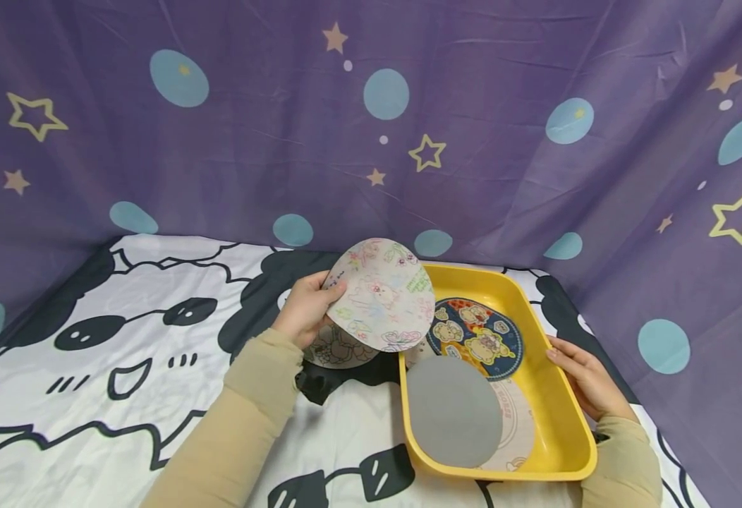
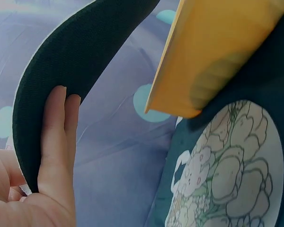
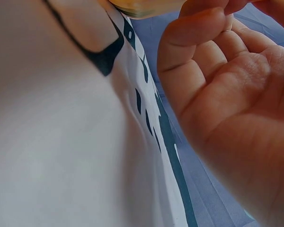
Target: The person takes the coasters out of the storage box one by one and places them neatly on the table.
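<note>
My left hand (image 1: 307,307) pinches the left edge of a thin round mat (image 1: 380,296), thumb on its pale face with coloured doodles. The left wrist view shows the mat's dark underside (image 2: 71,56), curved, with two fingers laid along it. It is raised and overlaps the left rim of a yellow plastic tray (image 1: 564,413). My right hand (image 1: 590,377) grips the tray's right rim, thumb and fingers at the edge. Inside lie a plain grey round mat (image 1: 453,413), a dark blue one with cartoon bears (image 1: 485,339) and a pale pink one (image 1: 517,423), partly covered.
Another round mat (image 2: 236,165), with line-drawn flowers and a rabbit, lies on the cloth left of the tray. The black-and-white cartoon cloth (image 1: 174,374) covers the table. A purple curtain (image 1: 269,127) with stars and ovals hangs behind and at the sides.
</note>
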A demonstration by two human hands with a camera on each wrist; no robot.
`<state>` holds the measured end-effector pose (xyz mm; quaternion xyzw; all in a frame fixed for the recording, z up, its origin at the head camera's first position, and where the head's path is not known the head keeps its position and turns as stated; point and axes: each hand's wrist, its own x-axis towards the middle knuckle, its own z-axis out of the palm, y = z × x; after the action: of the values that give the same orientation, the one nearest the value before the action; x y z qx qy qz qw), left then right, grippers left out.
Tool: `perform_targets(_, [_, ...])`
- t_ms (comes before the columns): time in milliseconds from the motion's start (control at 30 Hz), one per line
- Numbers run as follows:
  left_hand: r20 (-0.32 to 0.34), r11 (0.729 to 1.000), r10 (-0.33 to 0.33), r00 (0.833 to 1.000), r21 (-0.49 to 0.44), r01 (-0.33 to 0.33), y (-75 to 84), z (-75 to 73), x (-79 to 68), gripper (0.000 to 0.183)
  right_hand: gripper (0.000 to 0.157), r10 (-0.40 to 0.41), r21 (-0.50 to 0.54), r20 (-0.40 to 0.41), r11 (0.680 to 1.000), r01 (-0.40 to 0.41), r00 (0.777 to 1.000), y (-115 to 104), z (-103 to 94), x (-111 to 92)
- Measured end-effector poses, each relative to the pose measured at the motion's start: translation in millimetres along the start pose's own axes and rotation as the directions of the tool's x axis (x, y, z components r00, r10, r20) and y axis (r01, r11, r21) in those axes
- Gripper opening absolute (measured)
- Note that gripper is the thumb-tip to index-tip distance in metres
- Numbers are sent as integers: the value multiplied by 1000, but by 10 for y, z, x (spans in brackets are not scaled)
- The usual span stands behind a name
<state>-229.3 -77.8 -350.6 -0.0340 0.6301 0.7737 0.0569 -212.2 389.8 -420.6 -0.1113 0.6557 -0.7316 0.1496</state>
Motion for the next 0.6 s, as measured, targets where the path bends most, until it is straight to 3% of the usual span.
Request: perform_targets(600, [-78, 1000, 8, 997, 22, -7, 64, -341, -71, 41, 34, -9, -9, -9, 1000, 9, 1000, 3, 10, 1])
